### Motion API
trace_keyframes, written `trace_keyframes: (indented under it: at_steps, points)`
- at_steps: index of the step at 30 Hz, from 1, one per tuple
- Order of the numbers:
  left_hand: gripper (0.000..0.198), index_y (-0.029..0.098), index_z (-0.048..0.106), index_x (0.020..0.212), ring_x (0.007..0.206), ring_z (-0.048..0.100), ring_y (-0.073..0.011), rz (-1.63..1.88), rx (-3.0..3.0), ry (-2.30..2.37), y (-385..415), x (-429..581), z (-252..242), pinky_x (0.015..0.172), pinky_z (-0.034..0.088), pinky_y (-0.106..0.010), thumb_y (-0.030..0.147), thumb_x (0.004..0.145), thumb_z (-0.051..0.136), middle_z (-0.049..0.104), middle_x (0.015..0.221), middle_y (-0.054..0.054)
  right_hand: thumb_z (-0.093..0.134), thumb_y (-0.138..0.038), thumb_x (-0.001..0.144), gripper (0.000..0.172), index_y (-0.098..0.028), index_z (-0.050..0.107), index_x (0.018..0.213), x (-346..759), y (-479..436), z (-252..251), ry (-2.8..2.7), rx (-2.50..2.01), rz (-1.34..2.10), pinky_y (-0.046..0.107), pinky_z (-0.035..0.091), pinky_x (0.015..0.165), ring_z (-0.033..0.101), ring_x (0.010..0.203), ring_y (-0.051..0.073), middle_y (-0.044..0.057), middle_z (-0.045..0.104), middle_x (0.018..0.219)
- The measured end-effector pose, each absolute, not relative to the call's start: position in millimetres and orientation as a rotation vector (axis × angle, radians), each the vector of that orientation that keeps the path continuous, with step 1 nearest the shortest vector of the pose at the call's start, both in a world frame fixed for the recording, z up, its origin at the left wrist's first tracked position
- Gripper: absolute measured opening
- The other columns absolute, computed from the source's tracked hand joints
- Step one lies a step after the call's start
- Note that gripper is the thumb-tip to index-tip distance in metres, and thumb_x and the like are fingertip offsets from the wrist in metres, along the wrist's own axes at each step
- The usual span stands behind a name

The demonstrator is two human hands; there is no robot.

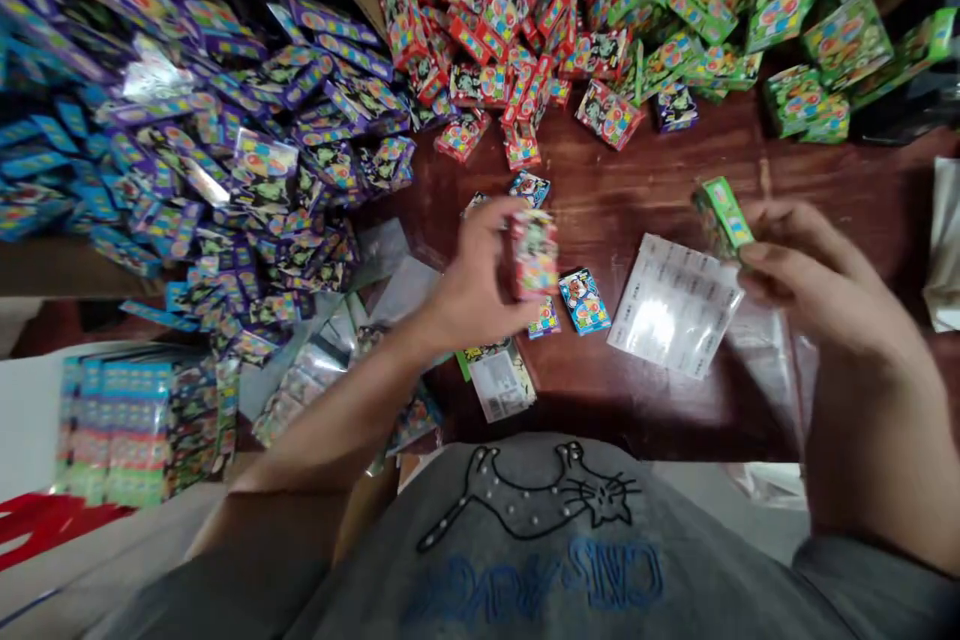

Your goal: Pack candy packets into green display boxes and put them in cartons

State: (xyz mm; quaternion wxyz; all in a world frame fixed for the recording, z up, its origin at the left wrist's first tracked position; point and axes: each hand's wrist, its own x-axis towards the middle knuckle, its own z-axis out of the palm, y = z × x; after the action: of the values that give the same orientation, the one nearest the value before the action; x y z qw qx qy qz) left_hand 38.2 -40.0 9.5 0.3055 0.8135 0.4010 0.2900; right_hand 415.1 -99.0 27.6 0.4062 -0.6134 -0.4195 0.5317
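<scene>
Fingers of the left hand (pixel 476 275) were clamped on a small red printed cardboard box (pixel 534 255), blurred, near mid-view. With that hand as clock centre, the right hand (pixel 825 270) was at 3 o'clock, thumb and fingers pinched together on a small green printed cardboard box (pixel 724 218). Silvery flat rectangular sheet with rows of dark print (pixel 667 310) lay around 3 as well, between the hands on the glossy reddish-brown wooden worktop (pixel 637 180). Bright blue printed cardboard box (pixel 585 302) lay between 3 and 4, near the left hand. Heap of red boxes (pixel 480 30) was at 12, heap of green boxes (pixel 705 10) between 1 and 2, heap of purple boxes (pixel 285 140) at 10.
</scene>
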Motion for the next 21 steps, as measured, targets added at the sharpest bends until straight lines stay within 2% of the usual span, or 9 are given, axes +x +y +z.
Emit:
trace_keyframes:
  at_steps: [2, 5, 9, 13, 15, 16, 18, 20, 21]
  points:
    - [0.090, 0.028, 0.031, 0.154, 0.142, 0.062, -0.0310, 0.767, 2.099, 0.893, -60.0, 74.8, -2.1, 0.117, 0.056, -0.049, 0.027, 0.083, 0.087, 0.056, 0.151, -0.015, 0.083, -0.048, 0.079, 0.042, -0.028, 0.068, 0.113, 400.7, -131.5, 27.8, -0.728, -1.417, 1.592, 0.026, 0.028, 0.041, 0.044, 0.054, 0.010, -0.001, 0.060, 0.084]
    - [0.089, 0.026, 0.036, 0.151, 0.147, 0.059, -0.0330, 0.701, 2.171, 0.826, -70.8, 114.5, -17.9, 0.126, 0.046, -0.053, 0.030, 0.081, 0.091, 0.059, 0.152, -0.017, 0.082, -0.056, 0.073, 0.053, -0.029, 0.065, 0.116, 387.6, -163.6, 25.5, -0.518, -1.236, 1.759, 0.024, 0.023, 0.037, 0.050, 0.052, 0.013, -0.001, 0.060, 0.076]
    - [0.099, 0.025, 0.036, 0.154, 0.160, 0.046, -0.0380, 0.521, 2.311, 0.891, -70.6, 134.2, -29.5, 0.137, 0.019, -0.065, 0.037, 0.076, 0.097, 0.058, 0.160, -0.018, 0.089, -0.044, 0.072, 0.046, -0.029, 0.064, 0.108, 383.1, -181.4, 19.2, -0.518, -1.309, 1.534, 0.021, 0.023, 0.038, 0.047, 0.054, 0.009, -0.001, 0.066, 0.088]
    - [0.104, 0.022, 0.034, 0.159, 0.163, 0.041, -0.0395, 0.400, 2.412, 0.902, -71.5, 131.8, -37.2, 0.136, 0.014, -0.067, 0.041, 0.078, 0.096, 0.054, 0.165, -0.022, 0.090, -0.043, 0.079, 0.041, -0.029, 0.062, 0.104, 382.4, -188.8, 7.5, -0.670, -1.412, 1.477, 0.020, 0.027, 0.037, 0.047, 0.056, 0.010, -0.004, 0.056, 0.079]
    - [0.104, 0.022, 0.035, 0.158, 0.161, 0.044, -0.0412, 0.370, 2.426, 0.922, -73.1, 127.7, -40.3, 0.134, 0.015, -0.069, 0.044, 0.077, 0.096, 0.056, 0.162, -0.023, 0.088, -0.049, 0.081, 0.055, -0.032, 0.059, 0.125, 381.3, -192.7, 1.7, -0.777, -1.440, 1.482, 0.023, 0.034, 0.037, 0.054, 0.060, 0.013, -0.002, 0.060, 0.087]
    - [0.104, 0.021, 0.036, 0.157, 0.159, 0.046, -0.0421, 0.350, 2.429, 0.930, -74.1, 125.4, -41.2, 0.133, 0.016, -0.070, 0.046, 0.076, 0.096, 0.057, 0.161, -0.024, 0.086, -0.051, 0.082, 0.069, -0.035, 0.052, 0.140, 380.6, -194.9, -0.8, -0.827, -1.452, 1.476, 0.025, 0.039, 0.037, 0.058, 0.062, 0.014, -0.001, 0.062, 0.092]
    - [0.103, 0.020, 0.040, 0.155, 0.155, 0.050, -0.0427, 0.292, 2.438, 0.922, -76.9, 120.3, -41.3, 0.132, 0.020, -0.070, 0.046, 0.073, 0.098, 0.060, 0.157, -0.024, 0.081, -0.053, 0.085, 0.098, -0.041, 0.025, 0.165, 378.5, -199.9, -4.1, -0.906, -1.473, 1.479, 0.031, 0.051, 0.043, 0.063, 0.065, 0.018, 0.000, 0.063, 0.096]
    - [0.101, 0.020, 0.043, 0.151, 0.152, 0.054, -0.0414, 0.226, 2.450, 0.881, -82.0, 113.9, -38.1, 0.132, 0.022, -0.068, 0.046, 0.071, 0.099, 0.062, 0.154, -0.023, 0.077, -0.053, 0.088, 0.111, -0.042, 0.006, 0.172, 375.7, -206.8, -5.5, -0.956, -1.475, 1.508, 0.037, 0.060, 0.052, 0.066, 0.064, 0.019, -0.001, 0.064, 0.096]
    - [0.100, 0.020, 0.044, 0.150, 0.151, 0.055, -0.0406, 0.205, 2.453, 0.856, -85.9, 110.1, -35.2, 0.133, 0.022, -0.068, 0.046, 0.071, 0.099, 0.063, 0.153, -0.022, 0.076, -0.051, 0.089, 0.110, -0.041, 0.005, 0.172, 374.4, -211.3, -5.7, -0.974, -1.473, 1.525, 0.039, 0.063, 0.056, 0.067, 0.063, 0.018, -0.001, 0.066, 0.097]
